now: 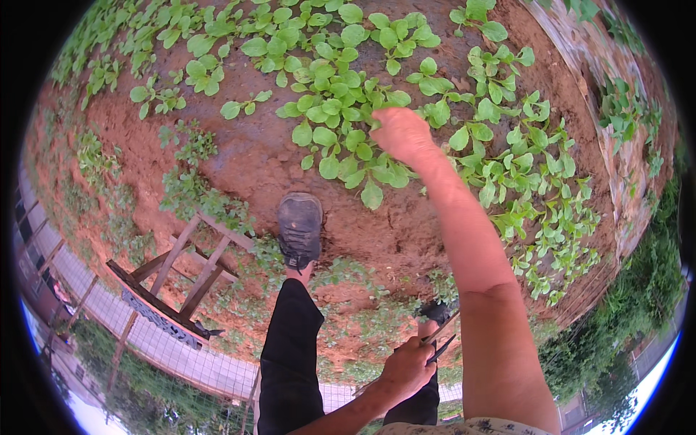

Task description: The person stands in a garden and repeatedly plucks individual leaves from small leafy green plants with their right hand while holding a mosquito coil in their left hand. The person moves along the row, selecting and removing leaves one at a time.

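Leafy green seedlings (331, 109) grow in a dense patch on brown soil. Reaching into the right side of that cluster, my right hand (399, 133) has its fingers closed at the leaves, apparently pinching a plant; the fingertips are partly hidden. Low in the view, near my right leg, my left hand (410, 364) is closed around a tool with a thin metal part and a dark pointed part (441, 349); its exact kind cannot be told.
A wooden stool (190, 272) lies tipped over at the lower left. My shoe (300, 228) stands on the soil beside the seedlings. Low weeds (201, 198) grow around it. Pale sheeting (592, 92) borders the bed at right; a wire fence (217, 375) runs behind.
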Demonstrator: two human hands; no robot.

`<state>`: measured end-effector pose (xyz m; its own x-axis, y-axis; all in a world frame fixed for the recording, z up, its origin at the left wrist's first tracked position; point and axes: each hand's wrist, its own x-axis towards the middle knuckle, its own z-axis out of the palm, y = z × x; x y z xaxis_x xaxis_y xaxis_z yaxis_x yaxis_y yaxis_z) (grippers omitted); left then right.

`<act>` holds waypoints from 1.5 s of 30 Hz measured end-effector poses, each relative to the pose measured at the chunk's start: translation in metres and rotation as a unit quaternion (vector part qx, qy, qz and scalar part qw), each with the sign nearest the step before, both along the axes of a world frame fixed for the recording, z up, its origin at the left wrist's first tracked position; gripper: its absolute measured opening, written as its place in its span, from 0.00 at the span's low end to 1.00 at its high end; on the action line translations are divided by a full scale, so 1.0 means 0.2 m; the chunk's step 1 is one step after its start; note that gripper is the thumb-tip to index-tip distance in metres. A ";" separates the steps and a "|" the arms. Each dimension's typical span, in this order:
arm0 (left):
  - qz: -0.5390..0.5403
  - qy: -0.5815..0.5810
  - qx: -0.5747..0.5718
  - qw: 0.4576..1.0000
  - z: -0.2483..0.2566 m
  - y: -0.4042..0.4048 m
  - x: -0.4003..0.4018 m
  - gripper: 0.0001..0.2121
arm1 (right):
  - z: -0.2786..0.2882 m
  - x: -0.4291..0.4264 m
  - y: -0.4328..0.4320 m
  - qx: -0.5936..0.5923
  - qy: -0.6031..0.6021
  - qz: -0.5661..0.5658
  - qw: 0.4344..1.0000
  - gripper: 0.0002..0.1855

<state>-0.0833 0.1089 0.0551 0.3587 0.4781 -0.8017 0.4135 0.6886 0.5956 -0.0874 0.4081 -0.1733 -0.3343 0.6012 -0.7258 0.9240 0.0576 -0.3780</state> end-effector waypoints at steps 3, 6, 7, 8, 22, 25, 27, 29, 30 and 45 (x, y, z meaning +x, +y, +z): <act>0.008 -0.003 0.012 1.000 -0.01 0.01 0.00 0.10 | -0.01 -0.06 -0.03 0.015 -0.089 0.068 0.994 0.16; -0.011 -0.007 -0.031 0.999 -0.01 0.02 0.00 0.08 | -0.03 -0.06 -0.01 0.056 -0.105 -0.022 0.993 0.16; -0.011 -0.008 -0.036 0.999 -0.01 0.02 0.00 0.08 | -0.03 -0.05 0.00 0.072 -0.103 -0.075 0.989 0.16; -0.011 -0.008 -0.042 0.999 -0.01 0.02 0.01 0.08 | -0.04 -0.04 0.01 0.068 -0.094 -0.098 0.988 0.16; -0.034 -0.017 0.034 0.999 -0.05 -0.07 0.04 0.10 | -0.05 -0.07 -0.03 0.040 -0.030 -0.269 0.962 0.27; -0.036 -0.021 0.051 0.998 -0.06 -0.09 0.04 0.11 | -0.19 0.01 -0.05 0.060 0.023 -0.357 0.932 0.27; -0.079 -0.033 0.051 0.995 -0.05 -0.09 0.03 0.12 | -0.27 0.02 -0.06 0.030 0.110 -0.445 0.888 0.24; -0.036 -0.024 -0.001 0.999 -0.03 -0.07 0.03 0.11 | -0.29 0.05 -0.06 -0.026 0.176 -0.465 0.867 0.24; -0.014 -0.017 -0.024 0.999 -0.02 -0.05 0.03 0.11 | -0.28 0.05 -0.06 -0.072 0.196 -0.443 0.872 0.25; -0.059 -0.011 0.007 0.998 -0.03 -0.07 0.05 0.09 | -0.01 -0.03 -0.10 0.009 0.031 -0.239 0.970 0.24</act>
